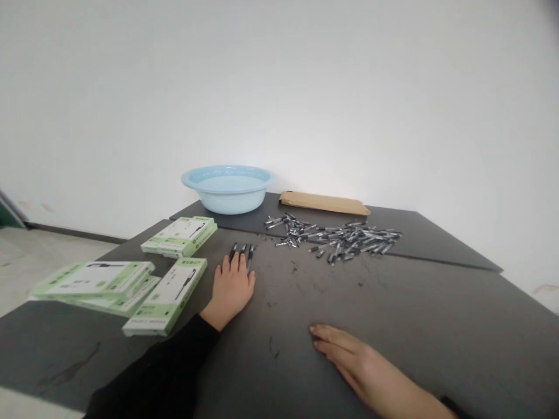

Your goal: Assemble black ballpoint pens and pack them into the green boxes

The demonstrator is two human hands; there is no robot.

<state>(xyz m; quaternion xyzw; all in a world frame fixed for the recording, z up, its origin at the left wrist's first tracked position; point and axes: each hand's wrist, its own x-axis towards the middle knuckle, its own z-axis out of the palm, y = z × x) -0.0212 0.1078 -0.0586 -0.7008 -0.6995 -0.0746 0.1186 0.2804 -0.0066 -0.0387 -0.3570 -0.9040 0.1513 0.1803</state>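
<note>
My left hand (231,288) rests on the dark table (414,302), fingers closed over a few black pens (243,251) whose tips stick out beyond the fingertips. My right hand (356,361) lies flat and open on the table nearer to me, fingers stretched out to the left, holding nothing. A loose heap of several black and silver pens (338,235) lies farther back, right of centre. Just left of my left hand lies a green and white pen box (168,297).
More green and white boxes lie at the left (94,282) and behind them (180,235). A light blue basin (227,187) stands at the table's far edge, with a flat brown envelope (324,202) to its right. A white wall rises behind.
</note>
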